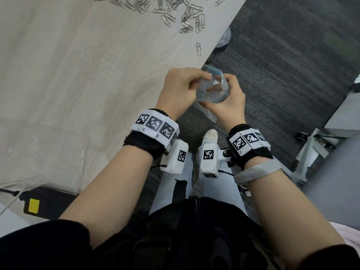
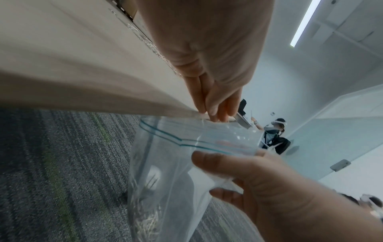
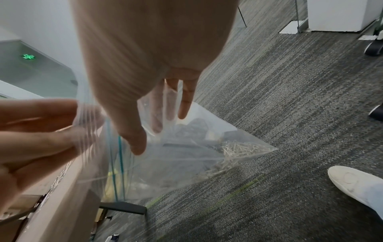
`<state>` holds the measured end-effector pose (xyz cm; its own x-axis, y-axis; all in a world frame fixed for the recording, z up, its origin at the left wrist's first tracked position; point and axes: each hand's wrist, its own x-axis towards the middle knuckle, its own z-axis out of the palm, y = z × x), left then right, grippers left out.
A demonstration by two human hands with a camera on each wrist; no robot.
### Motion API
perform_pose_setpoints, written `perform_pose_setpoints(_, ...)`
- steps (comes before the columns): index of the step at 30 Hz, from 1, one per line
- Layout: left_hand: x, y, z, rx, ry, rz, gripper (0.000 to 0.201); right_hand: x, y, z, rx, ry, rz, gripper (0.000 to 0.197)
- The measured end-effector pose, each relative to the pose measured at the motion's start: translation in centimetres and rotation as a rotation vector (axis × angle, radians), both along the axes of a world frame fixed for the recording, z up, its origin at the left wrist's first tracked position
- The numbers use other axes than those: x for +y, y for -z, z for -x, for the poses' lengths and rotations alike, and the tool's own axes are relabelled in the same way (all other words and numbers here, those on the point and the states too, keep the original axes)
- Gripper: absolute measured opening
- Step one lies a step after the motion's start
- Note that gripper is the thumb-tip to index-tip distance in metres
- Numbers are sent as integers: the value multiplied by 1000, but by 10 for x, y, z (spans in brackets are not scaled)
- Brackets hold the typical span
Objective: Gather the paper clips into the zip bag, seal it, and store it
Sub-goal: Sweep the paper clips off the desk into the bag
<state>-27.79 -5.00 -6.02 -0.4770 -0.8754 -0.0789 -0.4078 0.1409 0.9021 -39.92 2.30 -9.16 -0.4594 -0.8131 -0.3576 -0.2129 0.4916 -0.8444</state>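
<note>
A clear zip bag [image 1: 214,88] with a blue zip strip hangs just past the table's edge [image 1: 218,45], its mouth wide open. My left hand [image 1: 202,79] pinches the rim on the table side. My right hand [image 1: 229,94] grips the opposite side, thumb in front and fingers behind the plastic. In the wrist views the bag [image 2: 165,163] [image 3: 186,155] holds a heap of silver paper clips [image 3: 244,150] in its bottom corner. Several loose paper clips [image 1: 171,10] lie scattered on the beige cloth at the far end of the table. One clip [image 1: 198,48] lies alone near the edge.
Grey carpet lies below the bag, with my white shoe [image 1: 211,136] under it. One clip [image 3: 261,172] lies on the carpet. A black box with a yellow label [image 1: 39,203] sits at the lower left. A frame with castors [image 1: 303,135] stands at the right. Another person [image 2: 273,137] stands far off.
</note>
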Motion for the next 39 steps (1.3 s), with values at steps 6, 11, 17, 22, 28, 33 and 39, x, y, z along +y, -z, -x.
perform_pose_setpoints(6,-15,-6,0,-47,-232,118,31,-1,1,12,-2,-21,-3,70)
perform_pose_setpoints(11,-26,-1,-2,-69,-350,125,35,-4,-5,26,-21,-34,11,70)
perform_pose_setpoints(17,-36,4,2,-219,-395,139,30,-18,-7,45,-2,-97,-20,56)
perform_pose_setpoints(22,-48,0,4,-165,-470,29,40,-30,-10,55,13,-110,-27,60)
perform_pose_setpoints(28,-82,6,-17,-285,-624,50,49,-45,-10,54,8,-81,-50,77)
perform_pose_setpoints(33,-122,4,-33,-580,-719,18,62,-59,-4,50,26,-43,-81,66)
perform_pose_setpoints(39,-162,8,-53,-693,-709,1,68,-65,4,40,8,25,-64,57)
